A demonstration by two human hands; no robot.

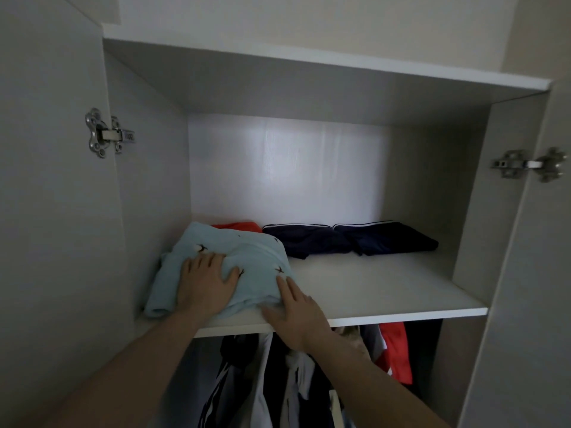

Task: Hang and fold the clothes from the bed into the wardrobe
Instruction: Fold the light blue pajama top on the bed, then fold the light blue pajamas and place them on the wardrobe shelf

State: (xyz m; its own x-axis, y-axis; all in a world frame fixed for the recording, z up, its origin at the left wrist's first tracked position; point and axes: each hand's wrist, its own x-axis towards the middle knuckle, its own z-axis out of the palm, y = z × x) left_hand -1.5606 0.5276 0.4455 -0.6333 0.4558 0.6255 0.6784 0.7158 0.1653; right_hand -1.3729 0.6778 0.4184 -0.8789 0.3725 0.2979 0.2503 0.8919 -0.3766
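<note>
A folded light blue garment point(247, 257) with small dark bird prints lies at the left front of the wardrobe shelf point(386, 291). My left hand point(205, 285) rests flat on top of it, fingers spread. At the garment's front right edge, my right hand point(296, 313) touches the cloth with its fingertips, palm over the shelf's front lip. Behind the blue garment peeks a folded red piece point(238, 227). Two folded navy garments with white stripes point(306, 239) point(386, 237) lie side by side at the back of the shelf.
Both wardrobe doors stand open, with metal hinges at the left point(106, 135) and right point(531, 164). Below the shelf hang several clothes, dark and white ones point(278, 381) and a red one point(397, 350). A top panel point(309, 61) closes the compartment above.
</note>
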